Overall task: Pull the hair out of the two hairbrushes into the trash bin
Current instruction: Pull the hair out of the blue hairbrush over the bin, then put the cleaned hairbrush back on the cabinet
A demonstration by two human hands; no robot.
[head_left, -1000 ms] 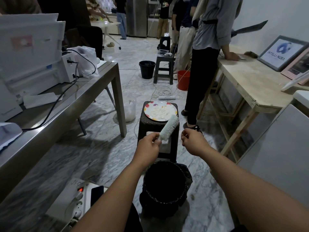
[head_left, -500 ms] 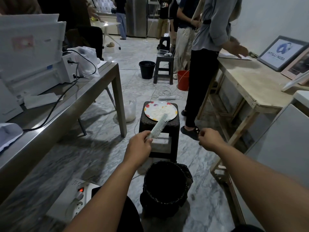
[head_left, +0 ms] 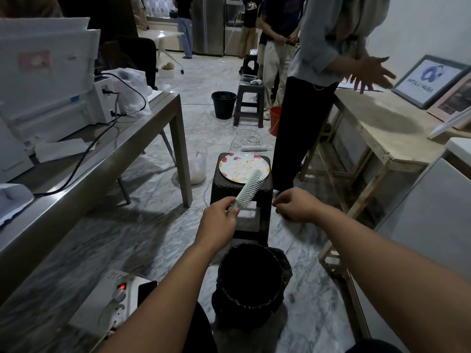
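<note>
Left hand [head_left: 219, 220] clamps hairbrush [head_left: 248, 189] handle; right hand [head_left: 297, 207] pinched together beside it.

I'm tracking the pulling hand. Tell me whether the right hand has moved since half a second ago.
Yes. The right hand has come back in toward the dark stool and the hairbrush, now just off the stool's right edge.

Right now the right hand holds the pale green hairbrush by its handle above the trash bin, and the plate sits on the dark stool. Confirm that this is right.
Not quite. The head view shows the left hand, not the right, gripping the hairbrush by its handle. The right hand is beside it, curled and off the brush. The rest stands: trash bin below, plate on the stool.
</note>
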